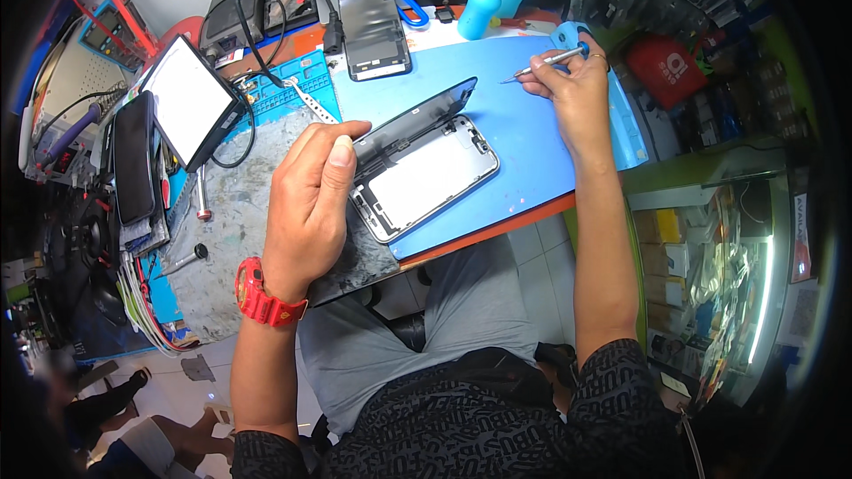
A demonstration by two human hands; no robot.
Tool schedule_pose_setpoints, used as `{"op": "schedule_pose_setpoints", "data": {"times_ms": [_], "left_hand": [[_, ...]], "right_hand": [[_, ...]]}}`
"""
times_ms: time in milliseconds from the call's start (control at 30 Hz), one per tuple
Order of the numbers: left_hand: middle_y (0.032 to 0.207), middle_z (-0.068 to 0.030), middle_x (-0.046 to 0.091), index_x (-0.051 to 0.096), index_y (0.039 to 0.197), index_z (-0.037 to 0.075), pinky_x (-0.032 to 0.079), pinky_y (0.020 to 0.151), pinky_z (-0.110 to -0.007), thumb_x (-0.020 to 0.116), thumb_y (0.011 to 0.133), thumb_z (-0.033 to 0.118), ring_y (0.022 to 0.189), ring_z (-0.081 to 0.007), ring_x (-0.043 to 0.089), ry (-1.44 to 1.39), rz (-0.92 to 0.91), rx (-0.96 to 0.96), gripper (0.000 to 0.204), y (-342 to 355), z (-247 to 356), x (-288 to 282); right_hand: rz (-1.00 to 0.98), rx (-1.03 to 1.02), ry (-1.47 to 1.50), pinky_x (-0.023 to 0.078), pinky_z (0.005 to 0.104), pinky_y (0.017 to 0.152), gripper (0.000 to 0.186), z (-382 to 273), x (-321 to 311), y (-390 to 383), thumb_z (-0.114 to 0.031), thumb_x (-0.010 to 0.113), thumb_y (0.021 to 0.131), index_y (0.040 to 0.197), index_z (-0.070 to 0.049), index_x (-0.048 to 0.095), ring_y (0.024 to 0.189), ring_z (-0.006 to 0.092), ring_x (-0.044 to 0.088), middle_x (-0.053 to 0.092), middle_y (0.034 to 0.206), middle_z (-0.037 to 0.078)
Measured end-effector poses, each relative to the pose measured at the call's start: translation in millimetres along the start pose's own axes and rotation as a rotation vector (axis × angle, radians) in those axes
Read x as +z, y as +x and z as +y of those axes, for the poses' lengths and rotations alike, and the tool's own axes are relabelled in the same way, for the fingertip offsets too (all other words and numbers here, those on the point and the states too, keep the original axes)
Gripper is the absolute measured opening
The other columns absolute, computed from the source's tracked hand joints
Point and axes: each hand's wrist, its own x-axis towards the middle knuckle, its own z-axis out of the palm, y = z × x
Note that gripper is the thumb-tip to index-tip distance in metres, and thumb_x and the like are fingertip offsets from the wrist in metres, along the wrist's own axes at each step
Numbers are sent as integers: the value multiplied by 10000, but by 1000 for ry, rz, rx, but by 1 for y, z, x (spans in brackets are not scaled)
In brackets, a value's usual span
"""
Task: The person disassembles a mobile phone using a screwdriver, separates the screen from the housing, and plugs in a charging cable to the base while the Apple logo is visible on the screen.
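My left hand (pixel 312 191), with a red wristwatch on its wrist, pinches the near left end of a phone screen (pixel 424 121). The screen is tilted up on its edge, its dark inner side toward me. Below it lies the opened phone housing (pixel 439 179), a silvery shell with small parts along its rim, on the blue mat (pixel 532 146). Over the mat's far right part, my right hand (pixel 579 98) grips a slim silver screwdriver (pixel 552 59), its tip pointing left, apart from the phone. My palm hides the screen's near corner.
A dark phone panel (pixel 373 31) lies at the back of the mat, near two light-blue squeeze bottles (pixel 484 7). To the left are a tilted bright screen (pixel 191 102), a black phone (pixel 135 158) and a loose screwdriver (pixel 203 195). A glass display case (pixel 710 275) stands right.
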Motion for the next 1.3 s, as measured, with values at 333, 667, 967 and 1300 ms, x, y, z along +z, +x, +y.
{"op": "schedule_pose_setpoints", "data": {"times_ms": [333,667,967,1300], "left_hand": [[947,-139,648,720,1222,-67,486,787,-368,485,1166,220,827,-227,603,0,2,0,375,0,0,0],[953,-141,650,721,1224,-66,486,789,-365,485,1166,225,828,-225,603,-1,2,-1,379,0,0,1],[928,-131,625,719,1234,-66,484,783,-363,496,1168,217,818,-223,597,-17,-2,8,367,0,-1,0],[910,-131,625,724,1230,-55,489,787,-364,496,1172,223,812,-228,601,-11,10,-5,364,-1,-1,1]], "right_hand": [[13,-37,-14,685,317,730,938,5,-2,1,41,758,969,1611,157,84,886,308,799,669,1123,210],[25,-10,-8,685,315,724,956,-2,0,-2,34,761,967,1609,176,67,855,295,797,683,1095,200],[94,-91,22,659,299,674,864,-1,3,-9,7,797,962,1579,157,211,766,223,766,686,1012,169],[39,-246,3,651,295,662,808,0,2,-21,20,791,960,1583,98,282,798,192,763,671,1002,161]]}}
